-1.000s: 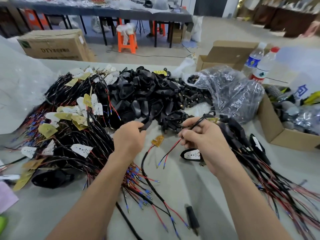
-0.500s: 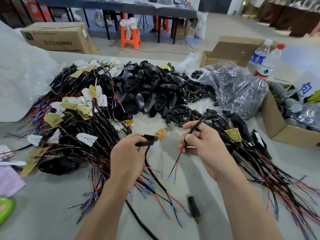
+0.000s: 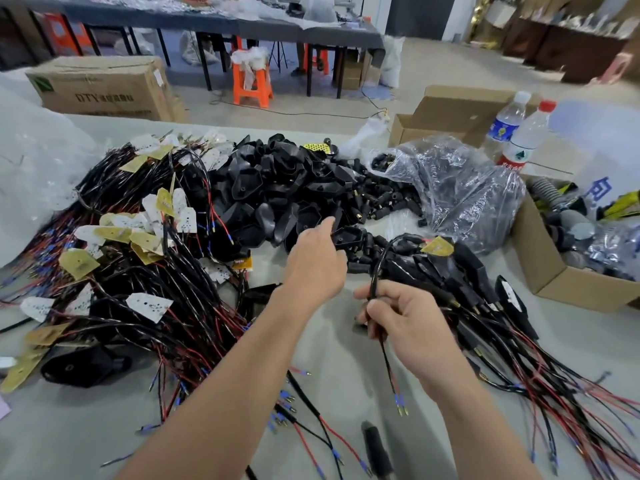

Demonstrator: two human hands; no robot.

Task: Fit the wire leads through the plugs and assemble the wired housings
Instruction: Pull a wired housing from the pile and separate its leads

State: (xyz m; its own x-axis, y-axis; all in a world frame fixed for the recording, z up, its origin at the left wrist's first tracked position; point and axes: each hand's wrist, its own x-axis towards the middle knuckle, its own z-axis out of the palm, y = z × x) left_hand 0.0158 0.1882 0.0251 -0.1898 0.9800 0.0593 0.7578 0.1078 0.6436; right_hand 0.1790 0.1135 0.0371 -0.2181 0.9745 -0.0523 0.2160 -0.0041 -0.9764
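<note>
Housings (image 3: 287,192) between wires (image 3: 138,271) and bag (image 3: 457,188)

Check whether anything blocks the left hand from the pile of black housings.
Nothing visible does. The left hand is at the near edge of the pile, with its fingers against one housing. The right hand holds its cable off to the side.

Both forearms (image 3: 225,393) are bare from wrist to where the view cuts them off. The left hand (image 3: 317,263), at the near edge of the housing heap (image 3: 284,188), and the right hand (image 3: 414,329), just short of that heap, are bare too.
</note>
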